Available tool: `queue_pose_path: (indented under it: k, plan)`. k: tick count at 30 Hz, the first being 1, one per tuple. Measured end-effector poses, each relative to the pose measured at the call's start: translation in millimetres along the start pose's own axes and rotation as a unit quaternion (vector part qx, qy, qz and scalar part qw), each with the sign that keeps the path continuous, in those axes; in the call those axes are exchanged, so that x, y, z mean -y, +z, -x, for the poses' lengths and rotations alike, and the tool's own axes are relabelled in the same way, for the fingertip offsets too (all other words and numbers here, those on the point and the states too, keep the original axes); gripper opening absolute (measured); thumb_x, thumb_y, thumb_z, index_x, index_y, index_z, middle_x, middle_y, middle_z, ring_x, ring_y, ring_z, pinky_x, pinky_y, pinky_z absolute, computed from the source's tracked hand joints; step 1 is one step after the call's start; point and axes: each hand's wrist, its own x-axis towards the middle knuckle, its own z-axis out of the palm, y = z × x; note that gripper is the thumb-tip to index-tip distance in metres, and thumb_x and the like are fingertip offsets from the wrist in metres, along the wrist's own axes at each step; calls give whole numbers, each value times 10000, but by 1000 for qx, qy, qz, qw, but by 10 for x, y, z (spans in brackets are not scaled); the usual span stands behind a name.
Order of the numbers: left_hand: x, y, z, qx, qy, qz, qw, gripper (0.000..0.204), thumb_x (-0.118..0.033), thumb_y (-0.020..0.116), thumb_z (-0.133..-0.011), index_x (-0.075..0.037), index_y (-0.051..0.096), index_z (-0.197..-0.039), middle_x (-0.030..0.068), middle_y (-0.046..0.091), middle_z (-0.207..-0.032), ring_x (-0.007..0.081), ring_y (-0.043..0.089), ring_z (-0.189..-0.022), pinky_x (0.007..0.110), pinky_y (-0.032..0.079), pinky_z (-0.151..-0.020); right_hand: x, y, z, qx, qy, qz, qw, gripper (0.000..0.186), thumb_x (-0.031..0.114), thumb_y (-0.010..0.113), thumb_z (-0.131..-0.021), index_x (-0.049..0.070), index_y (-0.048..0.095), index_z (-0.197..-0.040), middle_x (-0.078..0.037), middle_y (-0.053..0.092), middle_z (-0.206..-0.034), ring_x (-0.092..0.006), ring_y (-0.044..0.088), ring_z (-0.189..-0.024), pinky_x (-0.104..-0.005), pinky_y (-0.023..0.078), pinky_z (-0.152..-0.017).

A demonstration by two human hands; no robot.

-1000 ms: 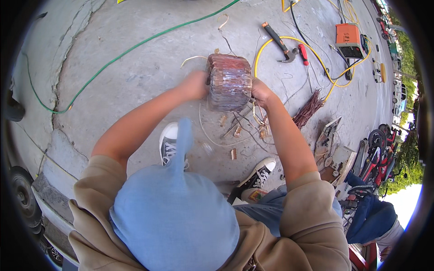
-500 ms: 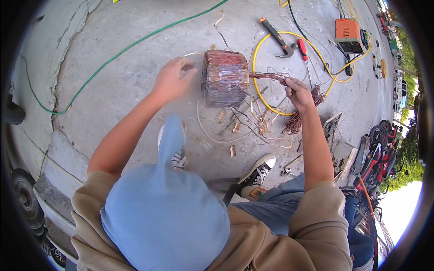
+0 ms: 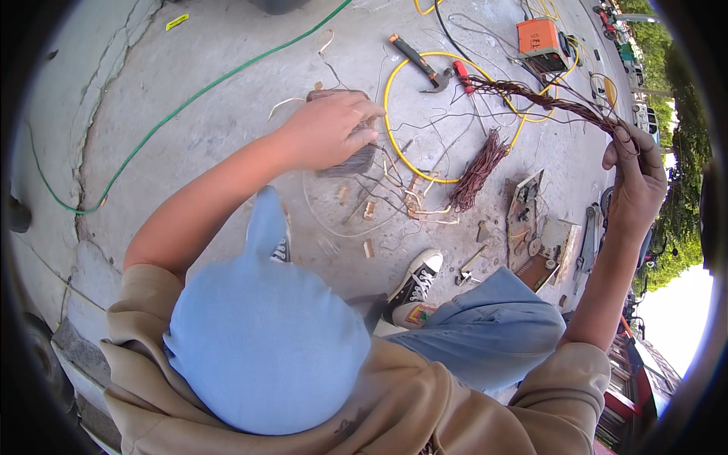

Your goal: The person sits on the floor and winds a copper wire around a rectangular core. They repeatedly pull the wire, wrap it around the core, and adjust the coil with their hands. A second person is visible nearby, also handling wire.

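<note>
Wire bundle (image 3: 557, 101), reddish brown and loosely twisted, hangs in the air at the far right, above the ground, its loose ends pointing left across the red screwdriver (image 3: 462, 73). The right hand (image 3: 635, 171), raised at the right, has its fingers closed around the bundle's right end. Left of the middle, the left hand (image 3: 334, 130) lies over a ridged block (image 3: 347, 165), fingers slightly apart; whether it grips the block or only rests there, I cannot tell. A second bundle (image 3: 480, 173) of similar wire lies on the ground between the hands, nearer the right one. Farther off are a hammer (image 3: 413, 57), a yellow hose (image 3: 386, 102) and an orange machine (image 3: 540, 38). Near the middle stands a black-and-white shoe (image 3: 417, 284).
</note>
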Motion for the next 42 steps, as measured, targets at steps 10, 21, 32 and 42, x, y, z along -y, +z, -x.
queue_pose_path:
  k: [10,21,32,42]
  plan:
    - [213,-154,70,169,48,92,980,136,-155,618,-913,-48,672,-979,72,653,-1149,242,570,-1092,374,431,-982,-888,-723,207,-89,181,-159,967,171,41,651,-908,-36,667,-1060,-54,669,-845,-94,612,-695,-210,494,-623]
    - [170,-721,87,251,-270,145,918,407,-342,415,-1034,-19,662,-1023,56,620,-1034,162,536,-1008,331,397,-976,-1357,-716,621,5,218,-264,940,218,122,616,-944,-24,651,-1101,-35,634,-777,-73,563,-666,-176,449,-643]
    - [-339,-259,-313,369,-205,150,894,275,-272,529,-991,-25,645,-952,73,649,-1019,188,580,-1051,343,434,-959,-1368,-1085,841,53,246,-208,945,150,123,604,-946,14,651,-1039,0,601,-720,-51,550,-615,-177,461,-610]
    - [-1609,91,-1019,102,260,-179,943,747,-340,765,-785,-50,423,-1383,202,548,-1248,364,546,-1156,425,438,-988,-1079,-1133,983,55,259,-236,935,86,110,625,-917,28,648,-916,-23,607,-664,-82,554,-554,-197,423,-522]
